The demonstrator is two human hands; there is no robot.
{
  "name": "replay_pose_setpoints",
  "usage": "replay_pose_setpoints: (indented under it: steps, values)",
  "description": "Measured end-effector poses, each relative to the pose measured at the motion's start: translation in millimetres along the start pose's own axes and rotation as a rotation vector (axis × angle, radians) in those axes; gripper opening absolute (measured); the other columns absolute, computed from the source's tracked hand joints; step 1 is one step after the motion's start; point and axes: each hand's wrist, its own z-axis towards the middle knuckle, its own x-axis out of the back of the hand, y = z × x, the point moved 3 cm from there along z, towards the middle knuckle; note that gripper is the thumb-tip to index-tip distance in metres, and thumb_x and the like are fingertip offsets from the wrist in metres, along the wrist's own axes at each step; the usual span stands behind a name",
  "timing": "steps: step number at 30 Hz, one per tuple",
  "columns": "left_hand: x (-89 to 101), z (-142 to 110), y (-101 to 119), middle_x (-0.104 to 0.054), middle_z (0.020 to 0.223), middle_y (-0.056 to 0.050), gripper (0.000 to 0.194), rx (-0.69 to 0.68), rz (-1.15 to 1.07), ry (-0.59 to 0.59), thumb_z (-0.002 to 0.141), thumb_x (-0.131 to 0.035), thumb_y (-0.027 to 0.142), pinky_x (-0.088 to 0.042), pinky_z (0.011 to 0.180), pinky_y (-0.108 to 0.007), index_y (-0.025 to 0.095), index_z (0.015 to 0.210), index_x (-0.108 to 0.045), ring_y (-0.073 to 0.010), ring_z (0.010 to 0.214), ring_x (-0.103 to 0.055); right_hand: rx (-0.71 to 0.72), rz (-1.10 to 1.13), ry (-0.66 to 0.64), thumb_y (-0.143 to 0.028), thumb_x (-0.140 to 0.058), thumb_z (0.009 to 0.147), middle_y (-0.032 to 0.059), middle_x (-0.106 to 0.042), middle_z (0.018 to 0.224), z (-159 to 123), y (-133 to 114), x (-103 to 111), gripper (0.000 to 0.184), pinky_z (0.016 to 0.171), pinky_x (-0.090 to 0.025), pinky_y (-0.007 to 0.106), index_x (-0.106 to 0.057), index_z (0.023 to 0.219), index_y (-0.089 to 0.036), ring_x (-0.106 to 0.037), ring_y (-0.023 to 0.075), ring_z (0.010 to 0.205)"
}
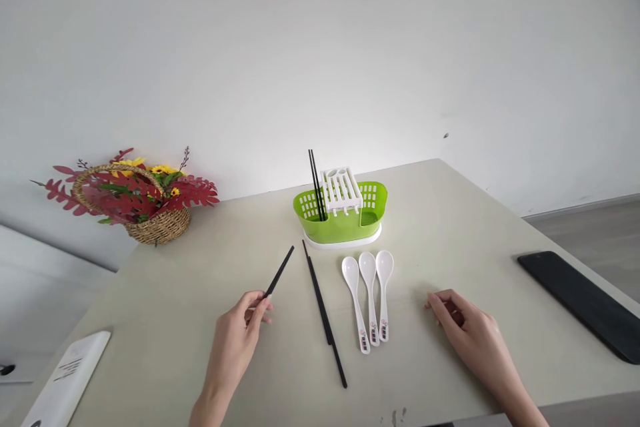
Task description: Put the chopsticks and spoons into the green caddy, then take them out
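My left hand [245, 323] pinches black chopsticks [281, 268] between thumb and fingers, their tips pointing up and away to the right. To its right, two more black chopsticks [320, 303] lie on the table, shifted lengthwise against each other. Three white spoons [371, 300] lie side by side, bowls away from me. Beyond them stands a green utensil holder [340, 231] with a white slotted rack [343, 188] in its middle; a pair of black chopsticks [315, 180] leans upright in its left compartment. My right hand [465, 323] rests at the right of the spoons, fingers curled, with nothing visible in them.
A wicker basket [159, 227] of red and yellow artificial flowers stands at the back left. A white object [70, 377] lies at the left edge of the table [425, 213]. A long black object [583, 303] lies at the right edge. A wall rises behind.
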Motion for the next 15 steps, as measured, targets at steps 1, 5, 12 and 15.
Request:
replay_pose_setpoints:
  steps: [1,5,12,15]
  values:
    - [-0.8,-2.7,6.1,-0.08,0.095,-0.006,0.038,0.001,-0.09,-0.01,0.095,-0.057,0.061,-0.058,0.068,-0.031,0.025,0.099,-0.069,-0.0246,0.078,-0.078,0.009,-0.003,0.006,-0.065,-0.049,0.097,0.0005,-0.069,0.07,-0.2,-0.4,-0.4,0.045,0.057,-0.048,0.026,-0.069,0.085,-0.027,-0.06,0.0171,0.056]
    - [-12.8,-10.5,28.6,-0.08,0.099,-0.01,0.045,0.065,-0.435,-0.087,0.086,-0.072,0.062,-0.062,0.086,-0.039,0.021,0.105,-0.075,-0.0264,0.08,-0.078,0.008,-0.011,0.025,-0.065,-0.048,0.098,0.0013,-0.07,0.071,-3.2,-3.0,-3.8,0.046,0.058,-0.048,0.026,-0.069,0.083,-0.027,-0.06,0.0178,0.058]
    - [-60.0,-22.6,64.8,-0.078,0.109,-0.01,0.044,0.235,-1.009,-0.329,0.08,-0.085,0.052,-0.065,0.083,-0.041,0.019,0.105,-0.069,-0.0225,0.077,-0.078,0.034,0.08,-0.034,-0.067,-0.048,0.099,-0.0006,-0.065,0.067,-16.4,-23.8,-23.2,0.049,0.054,-0.043,0.025,-0.068,0.081,-0.026,-0.053,0.0156,0.054]
    - [-79.7,-27.9,73.8,-0.077,0.111,-0.01,0.044,0.26,-1.157,-0.31,0.08,-0.088,0.047,-0.066,0.082,-0.038,0.019,0.108,-0.07,-0.0214,0.08,-0.078,0.068,0.175,-0.083,-0.066,-0.049,0.1,-0.0003,-0.064,0.067,-24.2,-37.0,-32.7,0.05,0.054,-0.041,0.025,-0.069,0.081,-0.024,-0.051,0.0148,0.055]
